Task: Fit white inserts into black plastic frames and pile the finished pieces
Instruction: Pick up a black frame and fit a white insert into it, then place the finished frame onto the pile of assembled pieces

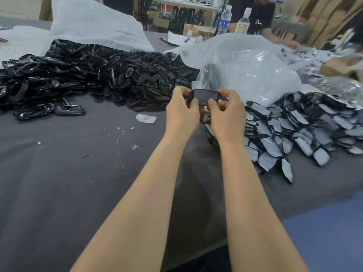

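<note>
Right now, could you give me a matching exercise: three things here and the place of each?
1 heap of loose black plastic frames
2 pile of black frames with white inserts
3 single black plastic frame

A gripped by left hand and right hand
B right side of grey table
C left side of table

Pairs: 1-C, 2-B, 3-A

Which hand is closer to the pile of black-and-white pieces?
Right. The right hand sits just left of the pile; the left hand is farther left, holding the same black frame.
</note>
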`<state>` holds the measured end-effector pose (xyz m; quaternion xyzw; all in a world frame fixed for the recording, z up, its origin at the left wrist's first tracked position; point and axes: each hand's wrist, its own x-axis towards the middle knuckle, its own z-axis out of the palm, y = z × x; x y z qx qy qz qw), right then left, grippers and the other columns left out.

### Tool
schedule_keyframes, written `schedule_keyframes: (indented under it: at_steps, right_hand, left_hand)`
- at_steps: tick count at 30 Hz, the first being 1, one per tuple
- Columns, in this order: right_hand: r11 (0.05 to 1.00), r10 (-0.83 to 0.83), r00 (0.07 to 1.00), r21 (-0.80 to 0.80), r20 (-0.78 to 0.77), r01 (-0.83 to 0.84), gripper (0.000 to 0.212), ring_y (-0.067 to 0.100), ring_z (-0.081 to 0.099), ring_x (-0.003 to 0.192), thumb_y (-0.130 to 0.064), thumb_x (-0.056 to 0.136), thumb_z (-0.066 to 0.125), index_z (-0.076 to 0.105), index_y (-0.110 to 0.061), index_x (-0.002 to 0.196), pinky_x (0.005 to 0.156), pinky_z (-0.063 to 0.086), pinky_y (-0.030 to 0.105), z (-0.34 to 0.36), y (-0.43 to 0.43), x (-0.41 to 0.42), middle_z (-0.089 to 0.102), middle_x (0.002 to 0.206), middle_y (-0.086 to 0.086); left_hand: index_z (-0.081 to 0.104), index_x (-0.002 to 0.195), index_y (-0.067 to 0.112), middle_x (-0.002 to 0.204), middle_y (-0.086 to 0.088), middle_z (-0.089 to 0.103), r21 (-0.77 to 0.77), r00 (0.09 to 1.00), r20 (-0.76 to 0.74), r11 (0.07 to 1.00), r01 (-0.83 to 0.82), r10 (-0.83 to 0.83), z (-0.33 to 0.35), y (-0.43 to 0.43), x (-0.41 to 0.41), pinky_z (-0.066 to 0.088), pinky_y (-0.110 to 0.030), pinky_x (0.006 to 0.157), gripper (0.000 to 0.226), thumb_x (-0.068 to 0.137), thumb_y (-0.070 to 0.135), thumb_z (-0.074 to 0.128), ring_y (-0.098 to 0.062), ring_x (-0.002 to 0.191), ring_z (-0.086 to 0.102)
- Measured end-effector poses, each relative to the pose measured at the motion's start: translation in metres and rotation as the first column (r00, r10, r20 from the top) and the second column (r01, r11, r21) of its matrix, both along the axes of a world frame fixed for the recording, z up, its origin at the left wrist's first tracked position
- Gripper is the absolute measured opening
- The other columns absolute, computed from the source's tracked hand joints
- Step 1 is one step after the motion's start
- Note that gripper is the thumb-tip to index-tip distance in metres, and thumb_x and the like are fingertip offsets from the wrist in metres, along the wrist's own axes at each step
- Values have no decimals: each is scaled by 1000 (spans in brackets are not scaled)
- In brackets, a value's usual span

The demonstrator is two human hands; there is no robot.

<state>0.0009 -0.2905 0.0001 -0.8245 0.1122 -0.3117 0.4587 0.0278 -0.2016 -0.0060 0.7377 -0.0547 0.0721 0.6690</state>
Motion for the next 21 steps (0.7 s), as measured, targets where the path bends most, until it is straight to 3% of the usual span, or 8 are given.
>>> schedule_keyframes:
  at_steps: [1, 2, 6, 9, 11, 16, 21]
  right_hand:
    - [998, -57, 998, -5, 3, 57, 25, 14, 59, 83, -15, 93, 58, 57, -13, 117, 76, 40, 17, 0, -12, -5, 63, 82, -5]
    - [993, -116, 993, -8, 5, 116, 24, 14, 59, 85, -15, 94, 56, 57, -11, 117, 75, 37, 16, -1, -23, -10, 65, 86, -1]
    - [952, -304, 953, -43, -18, 303, 22, 22, 60, 96, -17, 95, 53, 57, -8, 115, 66, 27, 16, -12, -53, -23, 68, 100, 8]
    - [924, -370, 925, -136, -87, 357, 24, 26, 55, 105, -22, 96, 51, 57, -11, 116, 73, 29, 23, -21, -65, -25, 65, 107, 9]
    - [911, -392, 911, -196, -132, 363, 25, 24, 50, 107, -26, 96, 52, 57, -14, 117, 77, 28, 25, -27, -69, -23, 58, 115, 9]
    - [919, -380, 915, -167, -136, 357, 25, 11, 35, 86, -23, 98, 51, 55, -12, 119, 67, 17, 16, -30, -69, -11, 52, 118, 8]
    - [928, -354, 931, -157, -89, 338, 27, 16, 48, 95, -23, 98, 50, 55, -10, 121, 67, 21, 16, -31, -74, -4, 53, 118, 10]
  left_hand:
    - [44, 99, 21, 87, 2, 62, 64, 1000, 25, 998, 10, -12, 2, -13, -3, 47, -10, 71, 14, 96, 10, 51, -17, 82, 62]
    - [47, 99, 20, 86, 5, 59, 127, 998, 53, 992, 13, -20, 3, -25, -6, 42, -9, 66, 11, 96, 11, 51, -15, 82, 59]
    - [58, 115, 10, 125, -9, 51, 365, 994, 96, 931, 11, -50, 0, -66, -14, 40, -33, 98, 21, 94, 14, 54, -28, 116, 48]
    - [55, 121, 9, 140, -10, 39, 491, 997, 64, 871, 6, -43, -10, -80, -16, 34, -38, 106, 27, 95, 17, 53, -31, 127, 37]
    - [52, 125, 9, 140, -11, 40, 518, 998, 52, 855, -2, -29, -17, -84, -16, 33, -39, 106, 30, 96, 18, 51, -31, 127, 37]
    - [43, 136, 11, 141, -10, 43, 499, 999, 43, 866, -22, 1, -25, -92, -10, 29, -36, 106, 38, 99, 19, 47, -30, 128, 40]
    - [43, 138, 13, 143, -5, 44, 466, 993, 111, 880, -90, 43, -29, -105, -2, 25, -33, 109, 38, 100, 21, 43, -23, 132, 38]
